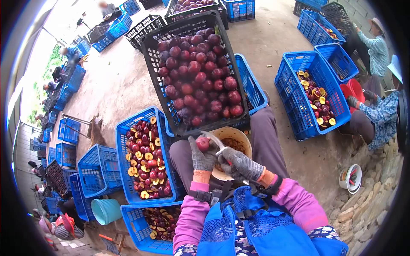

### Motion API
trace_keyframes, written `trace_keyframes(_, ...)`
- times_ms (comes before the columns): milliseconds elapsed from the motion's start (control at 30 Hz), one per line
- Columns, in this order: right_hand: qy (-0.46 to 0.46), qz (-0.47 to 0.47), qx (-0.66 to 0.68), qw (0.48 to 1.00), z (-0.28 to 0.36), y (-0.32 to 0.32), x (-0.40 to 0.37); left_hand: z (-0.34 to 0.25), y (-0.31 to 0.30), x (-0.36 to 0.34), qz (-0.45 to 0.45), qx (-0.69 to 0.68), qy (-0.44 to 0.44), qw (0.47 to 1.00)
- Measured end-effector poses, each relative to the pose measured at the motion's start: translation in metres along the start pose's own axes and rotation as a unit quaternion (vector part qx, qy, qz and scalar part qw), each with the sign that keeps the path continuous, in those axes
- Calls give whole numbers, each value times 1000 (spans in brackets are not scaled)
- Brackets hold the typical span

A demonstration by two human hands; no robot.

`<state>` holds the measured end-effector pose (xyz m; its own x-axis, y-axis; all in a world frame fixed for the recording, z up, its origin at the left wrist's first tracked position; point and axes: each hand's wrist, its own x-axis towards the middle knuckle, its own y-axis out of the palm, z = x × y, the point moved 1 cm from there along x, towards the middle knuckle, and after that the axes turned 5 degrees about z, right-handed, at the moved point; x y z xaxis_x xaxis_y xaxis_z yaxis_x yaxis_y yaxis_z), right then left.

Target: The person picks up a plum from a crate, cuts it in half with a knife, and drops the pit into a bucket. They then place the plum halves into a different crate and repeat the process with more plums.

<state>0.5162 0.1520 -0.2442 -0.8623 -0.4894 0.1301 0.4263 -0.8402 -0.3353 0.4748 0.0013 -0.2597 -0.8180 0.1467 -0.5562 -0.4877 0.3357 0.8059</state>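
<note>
My left hand (200,158), in a grey glove, is closed around a whole dark red plum (202,144). In my gloved right hand (242,164) is a knife with a curved metal blade (215,139); the blade reaches over to the plum's upper right side. Both hands are above a pale bucket (247,144) between my knees, with brownish scraps inside. Just beyond them, a black crate (148,64) full of whole plums tilts toward me. At my left stands a blue crate (121,164) of halved plums, showing yellow flesh and red skin.
Another blue crate (128,222) with cut plums sits at lower left, near a turquoise bucket (106,211). Across the floor at right, a blue crate (294,123) holds halves beside a co-worker (376,117). A white bucket (343,177) lies near stones. More crates and people line the left.
</note>
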Motion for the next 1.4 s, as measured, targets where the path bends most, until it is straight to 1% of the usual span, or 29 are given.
trace_keyframes(67,18,21,27,999,-3,4,-3,0,6,-7,9,23,11,1000)
trace_keyframes(100,-49,2,-195,980,-2,4,-4,2,12,-10,21,45,22,999)
trace_keyframes(133,-114,-16,-406,907,-2,4,-6,-1,-4,0,43,7,-16,999)
trace_keyframes(167,-173,-33,-594,785,1,5,-6,2,1,-3,42,7,-18,999)
trace_keyframes(200,-171,-33,-595,785,5,7,-6,4,5,-7,31,66,9,997)
trace_keyframes(233,-118,-52,-473,872,10,8,-5,6,9,-10,20,124,38,991)
trace_keyframes(267,-62,-70,-338,936,16,9,-3,8,12,-12,20,124,37,991)
trace_keyframes(300,-3,-86,-196,977,18,10,-2,11,13,-14,13,132,25,991)
trace_keyframes(333,-2,-86,-196,977,18,11,-2,13,14,-15,7,140,12,990)
trace_keyframes(400,60,-80,-159,982,14,11,-1,20,17,-16,1,143,16,990)
trace_keyframes(433,61,-80,-159,982,14,11,-1,22,18,-15,-4,147,21,989)
trace_keyframes(467,86,-77,-154,981,13,11,-1,25,18,-15,-5,147,20,989)
trace_keyframes(533,113,-74,-148,980,10,13,-1,29,19,-14,-10,149,52,987)
trace_keyframes(600,165,-52,-127,977,4,15,0,33,16,-10,-14,148,56,987)
trace_keyframes(667,184,-55,-121,974,4,16,0,35,15,-10,-20,147,59,987)
trace_keyframes(733,204,-57,-115,971,6,17,3,35,17,-13,3,165,57,985)
trace_keyframes(800,225,-58,-149,961,8,17,5,34,14,-10,15,180,56,982)
trace_keyframes(833,227,-58,-149,961,4,20,5,33,12,-8,27,194,56,979)
trace_keyframes(900,191,-76,-145,968,3,22,7,29,8,-5,50,207,58,975)
trace_keyframes(967,206,-74,-152,964,1,23,5,25,5,-1,73,218,61,971)
trace_keyframes(1033,219,-72,-163,959,-9,29,5,20,3,5,109,289,106,945)
trace_keyframes(1067,219,-73,-163,959,-10,30,6,20,7,5,110,290,105,945)
trace_keyframes(1133,134,-103,-187,968,-10,32,7,21,15,3,120,357,133,917)
trace_keyframes(1167,133,-104,-188,968,-6,32,9,21,16,3,122,356,134,917)
trace_keyframes(1233,229,-88,-140,959,-2,30,13,20,19,4,140,347,123,919)
trace_keyframes(1267,231,-90,-141,959,-3,31,11,20,20,4,141,347,121,919)
trace_keyframes(1333,119,-101,-276,948,-5,32,7,15,25,6,138,502,162,838)
trace_keyframes(1367,117,-101,-277,948,-8,30,7,13,22,9,139,502,163,838)
trace_keyframes(1400,97,-125,-234,959,-10,26,10,10,21,15,125,559,184,799)
